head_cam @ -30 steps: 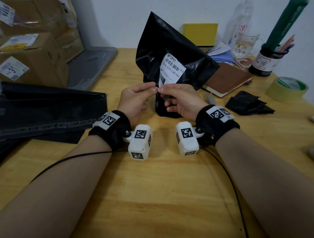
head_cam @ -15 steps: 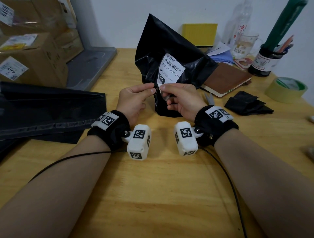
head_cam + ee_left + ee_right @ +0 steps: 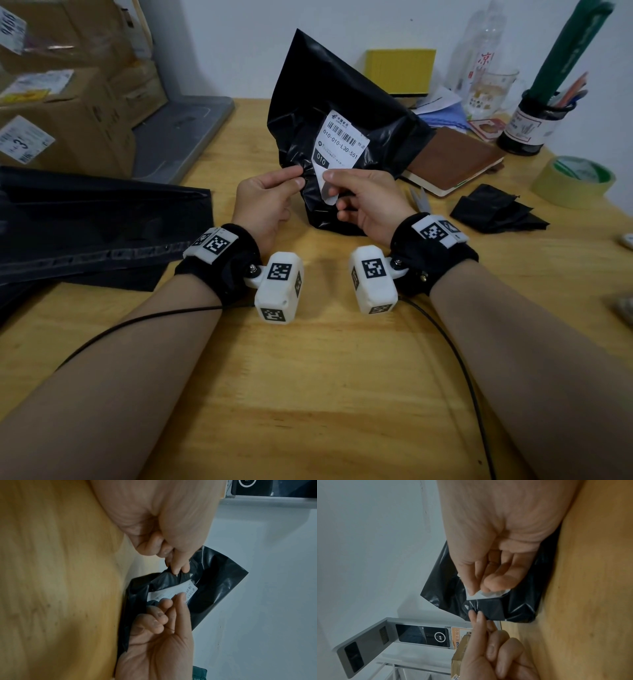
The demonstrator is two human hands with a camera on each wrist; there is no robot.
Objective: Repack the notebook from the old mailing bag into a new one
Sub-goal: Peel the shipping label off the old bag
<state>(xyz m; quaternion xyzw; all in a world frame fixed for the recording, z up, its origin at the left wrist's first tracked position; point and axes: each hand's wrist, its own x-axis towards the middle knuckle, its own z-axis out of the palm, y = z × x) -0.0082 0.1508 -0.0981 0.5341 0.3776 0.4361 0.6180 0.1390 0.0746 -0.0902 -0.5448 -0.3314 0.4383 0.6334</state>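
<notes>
A crumpled black mailing bag [image 3: 308,102] stands upright on the wooden table [image 3: 308,377], with a white shipping label [image 3: 340,144] on its front. My left hand [image 3: 270,195] pinches a fold of the black plastic [image 3: 178,573] just left of the label. My right hand [image 3: 359,198] pinches the label's lower end [image 3: 481,595], which curls loose from the bag. A brown notebook [image 3: 455,157] lies flat behind the bag on the right. A stack of flat black mailing bags [image 3: 85,219] lies at the left.
Cardboard boxes [image 3: 61,102] and a grey tray [image 3: 185,133] fill the back left. At the back right are a yellow box [image 3: 399,70], a glass mug [image 3: 493,89], a pen pot [image 3: 537,120], a tape roll [image 3: 572,181], scissors [image 3: 421,200] and black plastic scraps [image 3: 493,209].
The lower end of the label has come away from the bag in my right hand. My two hands have drawn slightly apart.
</notes>
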